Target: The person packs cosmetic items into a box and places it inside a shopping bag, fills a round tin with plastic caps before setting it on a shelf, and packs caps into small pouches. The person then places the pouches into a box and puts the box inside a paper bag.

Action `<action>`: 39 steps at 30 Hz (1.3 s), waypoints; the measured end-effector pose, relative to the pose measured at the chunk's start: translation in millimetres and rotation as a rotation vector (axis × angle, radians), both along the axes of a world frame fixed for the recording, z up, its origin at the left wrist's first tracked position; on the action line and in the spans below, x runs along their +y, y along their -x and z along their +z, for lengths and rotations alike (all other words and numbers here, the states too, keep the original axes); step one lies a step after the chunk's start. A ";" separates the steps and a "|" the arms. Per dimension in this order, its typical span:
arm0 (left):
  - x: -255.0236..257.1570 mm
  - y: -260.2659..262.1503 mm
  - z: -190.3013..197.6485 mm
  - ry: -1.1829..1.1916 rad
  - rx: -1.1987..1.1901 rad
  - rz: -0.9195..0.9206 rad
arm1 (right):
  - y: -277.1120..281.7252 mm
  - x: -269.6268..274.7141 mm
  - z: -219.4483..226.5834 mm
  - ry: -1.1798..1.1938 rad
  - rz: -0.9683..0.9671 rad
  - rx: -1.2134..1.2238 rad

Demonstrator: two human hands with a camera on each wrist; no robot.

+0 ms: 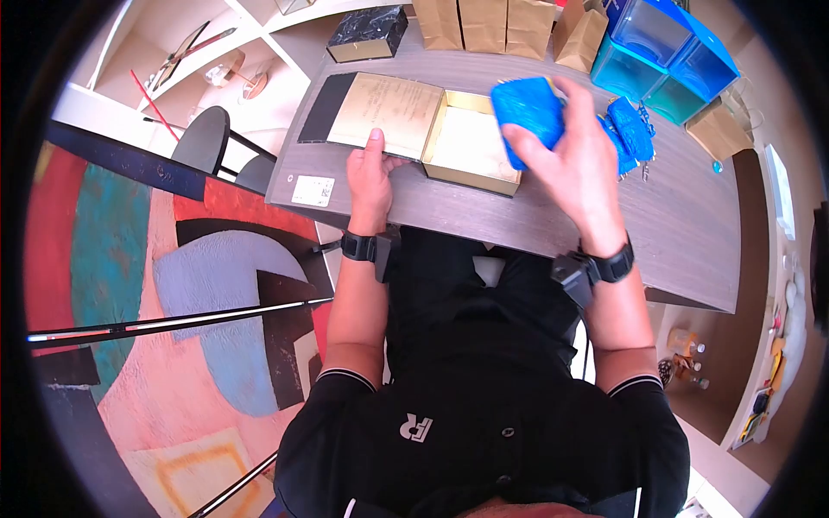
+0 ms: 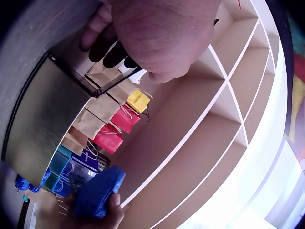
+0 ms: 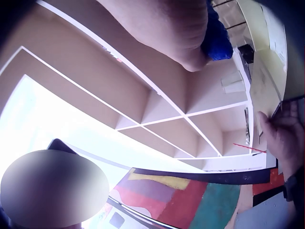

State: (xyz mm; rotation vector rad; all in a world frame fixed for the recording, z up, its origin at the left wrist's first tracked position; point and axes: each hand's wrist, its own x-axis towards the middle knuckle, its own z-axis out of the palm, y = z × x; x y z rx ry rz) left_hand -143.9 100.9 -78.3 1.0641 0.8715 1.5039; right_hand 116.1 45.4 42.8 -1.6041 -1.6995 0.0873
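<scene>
My right hand (image 1: pixel 585 173) grips a shiny blue wrapped packet (image 1: pixel 525 112), thumb on its near side. In the head view the packet overlaps the right part of an opened box (image 1: pixel 471 176) with gold walls and a pale inside. The box's lid (image 1: pixel 393 110) is folded out to the left. My left hand (image 1: pixel 370 183) pinches the lid's near edge, thumb on top and fingers underneath. In the left wrist view the blue packet (image 2: pixel 101 193) shows raised in the right hand's fingers. Only the blue packet's edge (image 3: pixel 218 40) shows in the right wrist view.
More blue packets (image 1: pixel 632 134) lie right of the box. A black marbled box (image 1: pixel 369 34) stands at the back left of the table, beside brown paper bags (image 1: pixel 484 26). Blue and teal bins (image 1: pixel 661 60) stand at the back right. A white label (image 1: pixel 313 191) lies at the table's left edge.
</scene>
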 end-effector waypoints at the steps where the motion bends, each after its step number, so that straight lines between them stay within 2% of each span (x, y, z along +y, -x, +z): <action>1: 0.3 0.1 -1.0 0.004 0.005 0.022 | 9.2 7.2 -0.3 -0.002 -0.001 0.004; 4: -0.6 -0.2 -2.3 0.005 0.004 0.051 | 30.6 20.4 -14.3 -0.127 -0.010 -0.056; 6: -0.4 1.4 -2.2 0.001 -0.006 0.051 | 37.4 22.9 -25.4 0.035 0.008 -0.164; 8: 0.0 3.2 -3.3 -0.019 0.006 0.019 | 34.0 17.3 -29.2 0.012 0.001 -0.256; 12: 1.5 3.9 -8.6 -0.001 -0.030 0.019 | -9.6 7.4 -31.3 -0.042 -0.017 -0.078; 14: -2.2 0.6 -5.0 -0.002 -0.012 0.065 | -46.1 3.6 -34.4 -0.009 -0.112 -0.030; 16: -0.6 1.2 -7.7 0.010 -0.033 0.072 | -83.1 2.9 -39.5 -0.066 -0.257 -0.074; 18: -0.4 3.1 -10.6 -0.007 -0.041 0.075 | -113.2 5.7 -37.8 -0.016 -0.403 -0.136; 20: 1.7 7.3 -14.7 -0.005 -0.042 0.055 | -137.2 11.4 -41.8 -0.080 -0.398 -0.298; 24: 1.7 6.5 -13.2 -0.015 -0.035 0.036 | -151.5 26.9 -45.2 -0.072 -0.352 -0.438; 26: 2.7 6.2 -14.3 -0.001 -0.030 0.056 | -147.2 33.5 -43.5 0.067 -0.345 -0.512; 32: 1.9 6.8 -15.7 0.003 -0.032 0.068 | -163.9 47.4 -49.9 0.112 -0.352 -0.488; 36: 3.2 5.7 -16.0 0.019 -0.003 0.067 | -173.6 41.8 -50.8 0.051 -0.335 -0.531; 38: 1.1 4.1 -14.0 0.012 -0.014 0.065 | -177.6 40.3 -48.4 0.088 -0.421 -0.367; 39: 0.3 3.4 -13.8 0.005 -0.018 0.064 | -180.1 39.0 -48.2 0.087 -0.421 -0.373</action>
